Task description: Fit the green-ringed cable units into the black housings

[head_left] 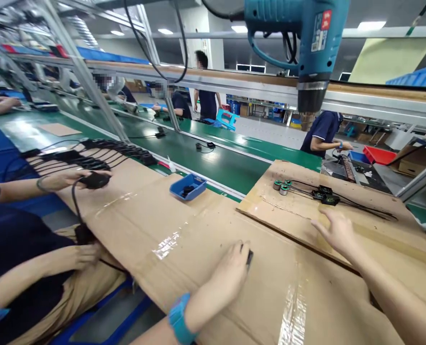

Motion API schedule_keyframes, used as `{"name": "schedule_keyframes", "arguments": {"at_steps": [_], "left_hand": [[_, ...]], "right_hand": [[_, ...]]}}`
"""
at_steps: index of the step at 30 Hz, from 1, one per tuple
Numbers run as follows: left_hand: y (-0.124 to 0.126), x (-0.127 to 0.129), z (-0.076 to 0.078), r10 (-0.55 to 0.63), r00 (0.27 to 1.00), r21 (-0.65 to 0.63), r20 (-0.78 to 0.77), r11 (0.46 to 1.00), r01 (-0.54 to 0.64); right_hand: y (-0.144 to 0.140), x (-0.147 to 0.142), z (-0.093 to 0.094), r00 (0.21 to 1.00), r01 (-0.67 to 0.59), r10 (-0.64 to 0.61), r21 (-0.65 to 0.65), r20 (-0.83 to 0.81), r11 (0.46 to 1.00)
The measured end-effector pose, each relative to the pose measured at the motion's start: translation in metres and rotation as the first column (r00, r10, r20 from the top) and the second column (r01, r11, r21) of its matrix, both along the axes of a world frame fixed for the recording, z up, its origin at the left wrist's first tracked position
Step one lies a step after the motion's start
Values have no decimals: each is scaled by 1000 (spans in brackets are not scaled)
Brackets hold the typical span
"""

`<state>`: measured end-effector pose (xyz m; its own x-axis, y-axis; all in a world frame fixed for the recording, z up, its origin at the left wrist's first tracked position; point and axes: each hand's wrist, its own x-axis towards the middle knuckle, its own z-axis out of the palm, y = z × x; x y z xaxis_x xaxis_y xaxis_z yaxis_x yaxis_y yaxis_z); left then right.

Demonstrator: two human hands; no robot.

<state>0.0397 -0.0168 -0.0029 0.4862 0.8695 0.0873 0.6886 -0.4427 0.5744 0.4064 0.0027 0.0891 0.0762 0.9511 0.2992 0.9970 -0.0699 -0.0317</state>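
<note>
Two hands of the wearer rest on the tabletop [184, 225]: the left hands' one [232, 268] at six o'clock, the right [337, 230] at four. One blue tray [188, 187] sits at centre. One heat gun [299, 33] hangs at one o'clock. Two green spools [281, 187] lie at three o'clock. One co-worker [22, 258] sits at nine, showing two hands. Four more people stand beyond the conveyor [198, 153].

Both forearms are bare, with no sleeves showing as far as the near edge. The left hand [230, 275] has a bright blue band [179, 318] snug round its wrist. The right hand [337, 232] wears no glove, ring or band.
</note>
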Motion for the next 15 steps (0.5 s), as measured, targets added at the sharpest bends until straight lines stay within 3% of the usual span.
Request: {"name": "schedule_keyframes", "arguments": {"at_steps": [3,6,10,15], "left_hand": [[15,34,-2,-24,982,-12,187,1000,27],[29,53,-11,-15,923,9,385,1000,13],[42,50,-26,-49,878,-20,477,998,67],[50,46,-29,-77,838,-32,540,993,112]], "right_hand": [[111,-47,-7,999,16,-15,-30,39,999],[179,-81,-22,1000,21,-20,-106,10,994],[221,-91,-46,1000,-10,7,-201,-17,980],[236,-82,-56,1000,-8,5,-205,-18,979]]}}
